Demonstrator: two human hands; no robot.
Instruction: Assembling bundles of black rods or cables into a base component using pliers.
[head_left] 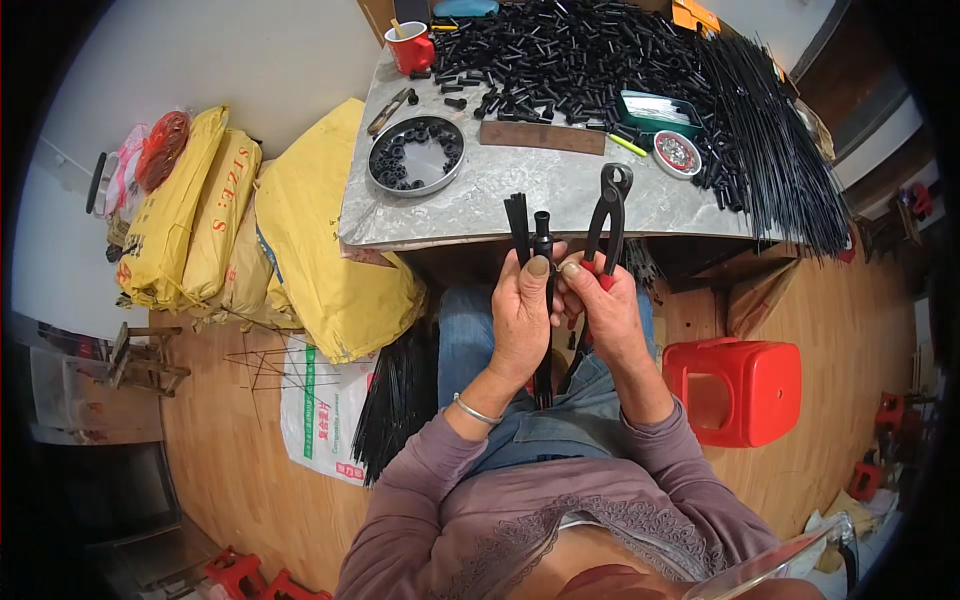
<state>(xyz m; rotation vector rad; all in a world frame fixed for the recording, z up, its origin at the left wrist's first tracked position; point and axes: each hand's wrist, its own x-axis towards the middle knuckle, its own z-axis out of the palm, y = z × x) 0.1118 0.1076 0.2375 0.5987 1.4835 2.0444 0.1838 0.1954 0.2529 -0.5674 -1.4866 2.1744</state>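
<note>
Above my lap, in front of the table edge, my left hand (526, 310) is closed round a bundle of thin black rods (517, 218) and a black tubular piece (542, 228) standing upright beside them. The lower ends of the rods hang down toward my lap. My right hand (608, 305) grips a pair of red-handled pincers (611, 205), their dark jaws pointing up and away from me. The thumb and fingertips of that hand also meet close to the black piece. Whatever small thing may be pinched there is too small to make out.
On the grey table (480, 215) lie a heap of black tubular parts (580, 60), long black rods (775, 140), a round tray (413, 187), a wooden strip (540, 137), a small dish (677, 155) and a red mug (411, 52). Yellow sacks (330, 230) stand left; a red stool (760, 390) right.
</note>
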